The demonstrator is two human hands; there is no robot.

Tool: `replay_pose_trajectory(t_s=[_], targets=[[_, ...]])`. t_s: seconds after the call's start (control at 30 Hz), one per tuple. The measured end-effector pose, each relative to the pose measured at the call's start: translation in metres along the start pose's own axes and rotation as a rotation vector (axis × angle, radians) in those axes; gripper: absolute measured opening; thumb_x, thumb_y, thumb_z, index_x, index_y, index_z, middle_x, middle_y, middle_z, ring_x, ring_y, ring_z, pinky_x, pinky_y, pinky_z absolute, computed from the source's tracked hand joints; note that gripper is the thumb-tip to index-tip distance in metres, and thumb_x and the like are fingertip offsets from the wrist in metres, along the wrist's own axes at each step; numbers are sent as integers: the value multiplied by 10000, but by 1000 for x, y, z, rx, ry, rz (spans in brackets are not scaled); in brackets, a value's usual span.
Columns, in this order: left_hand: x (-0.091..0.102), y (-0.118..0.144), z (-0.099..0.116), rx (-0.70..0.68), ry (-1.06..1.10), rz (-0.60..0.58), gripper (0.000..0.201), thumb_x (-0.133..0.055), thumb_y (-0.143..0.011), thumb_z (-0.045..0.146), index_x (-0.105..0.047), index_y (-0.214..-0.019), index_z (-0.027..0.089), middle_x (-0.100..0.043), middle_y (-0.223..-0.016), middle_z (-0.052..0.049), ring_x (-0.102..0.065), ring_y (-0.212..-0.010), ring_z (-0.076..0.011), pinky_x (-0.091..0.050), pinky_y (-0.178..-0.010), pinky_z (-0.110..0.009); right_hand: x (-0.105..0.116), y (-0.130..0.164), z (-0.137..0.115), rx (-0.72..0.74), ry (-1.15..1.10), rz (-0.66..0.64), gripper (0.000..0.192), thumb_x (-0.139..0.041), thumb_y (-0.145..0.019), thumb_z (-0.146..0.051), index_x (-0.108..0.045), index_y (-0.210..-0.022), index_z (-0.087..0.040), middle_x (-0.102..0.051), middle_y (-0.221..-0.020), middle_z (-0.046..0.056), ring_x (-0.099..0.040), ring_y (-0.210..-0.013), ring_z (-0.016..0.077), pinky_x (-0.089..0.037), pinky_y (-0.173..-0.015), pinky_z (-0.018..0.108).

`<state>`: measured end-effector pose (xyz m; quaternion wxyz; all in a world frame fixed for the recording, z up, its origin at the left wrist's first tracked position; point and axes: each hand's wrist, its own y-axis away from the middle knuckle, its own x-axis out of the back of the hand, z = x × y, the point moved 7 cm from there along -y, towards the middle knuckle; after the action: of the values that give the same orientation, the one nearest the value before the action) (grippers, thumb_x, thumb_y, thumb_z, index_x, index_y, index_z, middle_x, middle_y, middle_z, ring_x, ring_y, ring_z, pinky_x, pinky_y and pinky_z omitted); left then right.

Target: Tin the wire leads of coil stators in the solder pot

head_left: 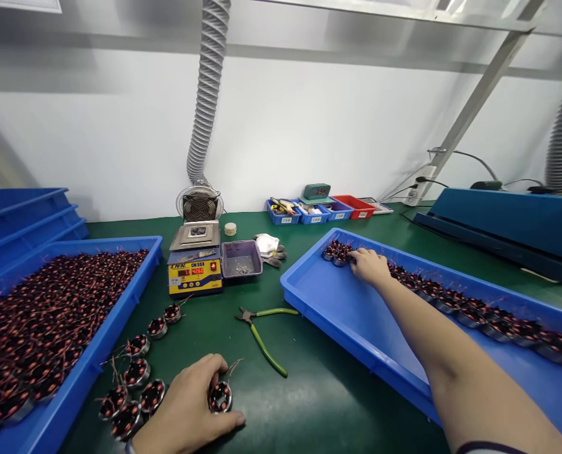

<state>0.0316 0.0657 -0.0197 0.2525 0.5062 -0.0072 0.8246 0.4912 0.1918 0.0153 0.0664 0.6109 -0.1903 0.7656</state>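
copper-wound stator rings are what both hands deal with. the left hand [191, 407] rests on the green mat [319, 403] at the near edge, fingers curled, with thumb and forefinger closed around one wound stator [220, 397] that stands on its edge rather than lying flat; its open bore faces the camera and two loose wire tails stick up to the far right of it. just to the left of that hand a loose line of more stators [139, 372] runs away toward the solder pot [194, 268], all lying flat on the mat.

the right hand [368, 265] is stretched well away, into the far left corner of the right blue tray [356, 328], palm down, fingertips pressed together on the end of the stator row [470, 312] that runs along the tray's far wall. whether those fingers pinch a piece or only touch the row cannot be told.

so the held stator lies at the near left, well apart from the right tray, and only the left hand is near it. green-handled cutters [266, 334] lie between the two hands, jaws pointing left. the left blue tray [120, 315] is heaped with more stators.
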Motion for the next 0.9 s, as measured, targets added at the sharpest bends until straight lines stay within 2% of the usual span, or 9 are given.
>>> replay_pose_trajectory(t_s=[0.13,0.27,0.37,0.63,0.77,0.9], targets=[[0,-2,0,-7,3,-7,384,-689,-643,447,-563,-904,195,-577,-831,-8,-510,-749,-181,-331,-667,-282,-3,-3,4,-24,43,10,341,-590,-939,-349,-590,-1229,-169,-584,-1268,99,-589,-1111,231,-503,-935,465],[0,-1,0,-14,1,-8,377,-679,-655,451,-559,-909,198,-574,-829,-6,-505,-734,-176,-324,-658,-281,-5,-11,-3,-8,31,25,384,-593,-937,-348,-563,-1277,-173,-555,-1313,105,-574,-1141,243,-499,-943,474],[-1,-1,-2,-3,13,-15,395,-686,-650,452,-564,-928,199,-577,-824,-3,-507,-724,-173,-322,-648,-279,-8,-19,-6,-24,22,1,374,-588,-940,-350,-567,-1271,-177,-562,-1299,104,-586,-1115,233,-515,-920,454],[-2,-2,-3,1,40,-27,405,-700,-650,451,-582,-951,206,-606,-854,-12,-543,-749,-193,-346,-654,-294,-11,-32,7,-100,60,-61,371,-594,-933,-363,-579,-1250,-172,-557,-1309,106,-561,-1158,250,-479,-964,489],[-1,-1,-2,-6,36,-30,386,-698,-656,423,-582,-954,207,-620,-904,-21,-565,-789,-204,-363,-679,-302,-10,-44,-5,-68,33,-80,433,-598,-928,-368,-538,-1313,-178,-513,-1366,114,-533,-1201,270,-460,-985,512],[-1,0,-2,-15,35,-39,377,-686,-671,423,-579,-959,205,-623,-933,-31,-573,-820,-212,-374,-702,-308,-15,-52,-17,-18,0,-180,424,-595,-932,-366,-540,-1313,-188,-524,-1355,112,-560,-1161,253,-497,-947,480]])
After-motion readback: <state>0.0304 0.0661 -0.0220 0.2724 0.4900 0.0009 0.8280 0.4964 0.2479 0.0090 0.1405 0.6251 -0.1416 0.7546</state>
